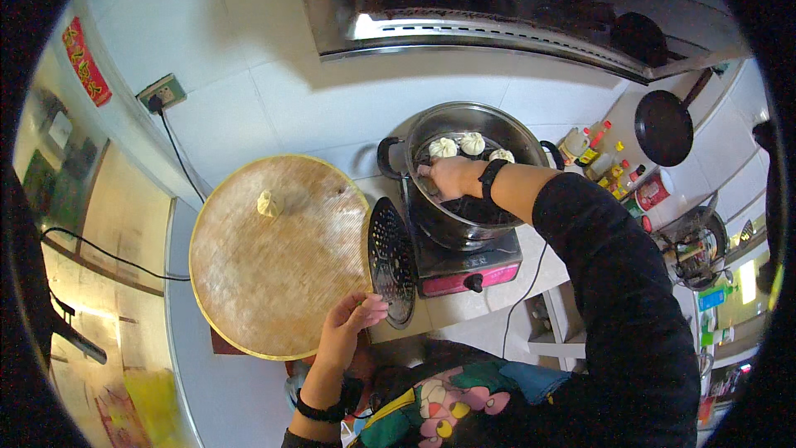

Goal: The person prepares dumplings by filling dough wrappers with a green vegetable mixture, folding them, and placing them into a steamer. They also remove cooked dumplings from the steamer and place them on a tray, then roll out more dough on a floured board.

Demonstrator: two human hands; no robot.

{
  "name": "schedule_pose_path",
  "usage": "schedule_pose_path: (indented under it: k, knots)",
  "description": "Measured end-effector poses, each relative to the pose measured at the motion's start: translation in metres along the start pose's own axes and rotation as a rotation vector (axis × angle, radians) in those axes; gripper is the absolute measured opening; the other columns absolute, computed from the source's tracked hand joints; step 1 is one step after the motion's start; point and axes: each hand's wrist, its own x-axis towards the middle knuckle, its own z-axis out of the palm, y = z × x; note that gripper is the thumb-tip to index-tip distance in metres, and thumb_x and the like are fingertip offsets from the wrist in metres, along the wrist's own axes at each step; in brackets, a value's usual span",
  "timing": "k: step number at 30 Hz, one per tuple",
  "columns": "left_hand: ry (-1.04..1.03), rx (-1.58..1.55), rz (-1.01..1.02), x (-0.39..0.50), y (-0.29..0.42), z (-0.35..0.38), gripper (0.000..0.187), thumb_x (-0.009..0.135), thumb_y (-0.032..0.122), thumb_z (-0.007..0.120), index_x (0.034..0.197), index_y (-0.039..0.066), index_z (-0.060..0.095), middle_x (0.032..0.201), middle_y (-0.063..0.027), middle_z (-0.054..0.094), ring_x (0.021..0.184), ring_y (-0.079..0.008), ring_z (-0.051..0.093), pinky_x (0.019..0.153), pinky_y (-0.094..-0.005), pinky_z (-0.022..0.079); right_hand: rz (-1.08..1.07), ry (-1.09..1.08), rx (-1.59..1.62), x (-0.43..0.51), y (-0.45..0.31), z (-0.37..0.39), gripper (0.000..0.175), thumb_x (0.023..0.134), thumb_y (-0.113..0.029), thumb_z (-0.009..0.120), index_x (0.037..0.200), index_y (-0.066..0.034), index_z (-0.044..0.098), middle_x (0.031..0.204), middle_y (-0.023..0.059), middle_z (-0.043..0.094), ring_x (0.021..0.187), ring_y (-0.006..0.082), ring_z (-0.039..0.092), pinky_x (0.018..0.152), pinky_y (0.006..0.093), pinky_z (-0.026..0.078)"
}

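My right hand (pixel 453 178) reaches down into a deep stainless steel steamer pot (pixel 476 233) near its left wall; its fingertips are partly hidden, so whether it holds anything does not show. Beside it in the pot lie pleated buns (pixel 443 148), with another (pixel 472 143) and one (pixel 501 156) partly behind my wrist. My left hand (pixel 357 317) is at the lower right edge of a round, floured woven tray (pixel 280 274), its fingers near the rim of a perforated black steamer plate (pixel 390 261); its grip is unclear. One bun (pixel 270 203) sits on the tray's upper part.
Under the pot is a gas stove (pixel 469 267) with a pink front and black knob. Sauce bottles (pixel 600 165) and a red tub (pixel 653 191) stand to the right. A black frying pan (pixel 664 127) hangs on the wall. A range hood (pixel 485 43) juts out above. Cables run nearby.
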Motion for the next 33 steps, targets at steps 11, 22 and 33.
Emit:
schedule_pose_path:
  k: [11,22,33]
  knots:
    - [0.081,-0.061,0.042,-0.026,-0.005,-0.014,0.031,0.096,0.023,0.055,0.111,-0.004,0.058,0.1,-0.0105,0.066,0.094,-0.0174,0.063,0.086,-0.028,0.049,0.372,0.072,0.532,-0.027,0.005,-0.055,0.046,0.072,-0.027,0.068,0.112,-0.0066,0.059,0.095,0.0173,0.068,0.075,0.0287,0.067,0.068,0.0409,0.056]
    - [0.019,-0.06,0.109,-0.058,-0.002,-0.051,0.032,0.096,0.026,0.056,0.111,-0.003,0.058,0.101,-0.0116,0.064,0.092,-0.017,0.061,0.084,-0.0273,0.048,-0.131,0.04,0.48,0.053,-0.196,-0.149,0.048,0.071,-0.031,0.073,0.111,-0.0065,0.062,0.087,0.0147,0.068,0.074,0.0251,0.065,0.068,0.0366,0.054]
    - [0.29,-0.188,0.144,-0.135,-0.016,-0.122,0.029,0.094,0.027,0.059,0.107,0.0,0.061,0.095,-0.0052,0.065,0.09,-0.0122,0.06,0.082,-0.0253,0.046,-0.185,0.227,0.209,0.195,-0.331,-0.116,0.035,0.074,-0.029,0.066,0.102,-0.0094,0.063,0.099,0.0142,0.067,0.095,0.0324,0.064,0.08,0.0438,0.051]
